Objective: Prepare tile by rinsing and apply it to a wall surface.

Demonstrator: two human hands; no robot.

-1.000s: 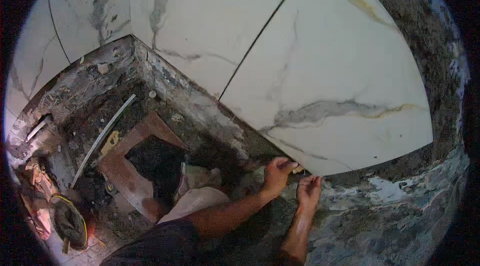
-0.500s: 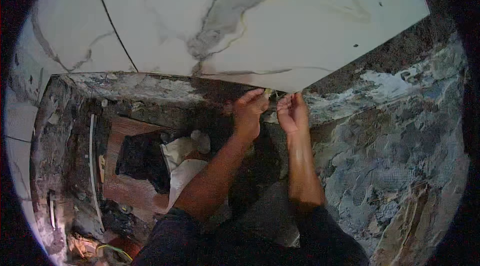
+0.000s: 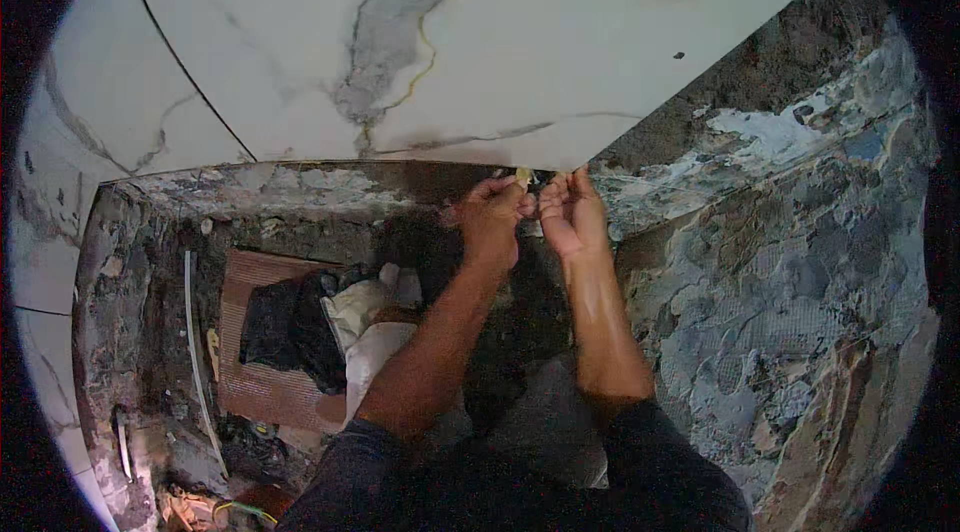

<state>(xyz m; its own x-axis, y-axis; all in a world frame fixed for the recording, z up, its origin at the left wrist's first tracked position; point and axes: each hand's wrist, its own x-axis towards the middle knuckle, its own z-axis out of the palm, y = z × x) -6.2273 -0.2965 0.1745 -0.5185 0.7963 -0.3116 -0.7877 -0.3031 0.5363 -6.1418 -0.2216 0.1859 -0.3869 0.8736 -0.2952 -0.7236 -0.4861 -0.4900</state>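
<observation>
A large white wall tile (image 3: 560,62) with grey and gold veining spans the upper part of the view. At its lower edge, near the bottom right corner, both hands work close together. My left hand (image 3: 492,222) is closed, its fingertips pinching a small pale-yellow piece (image 3: 524,175) against the edge. My right hand (image 3: 574,217) is turned palm up with curled fingers, its fingertips at the tile's corner; whatever they hold is hidden. Between the two hands lies a dark gap under the tile.
Rough mortar-covered wall (image 3: 740,302) rises on the right. Lower left, a reddish-brown ribbed board (image 3: 260,392) carries a black bag (image 3: 275,322) and crumpled pale sacking (image 3: 365,312). A thin white strip (image 3: 193,332) stands left of it, with a yellow-green wire (image 3: 245,509) below.
The view has shifted, so the tile sits further left and up. My hands have come closer together at the tile edge; the left still pinches the yellowish piece.
</observation>
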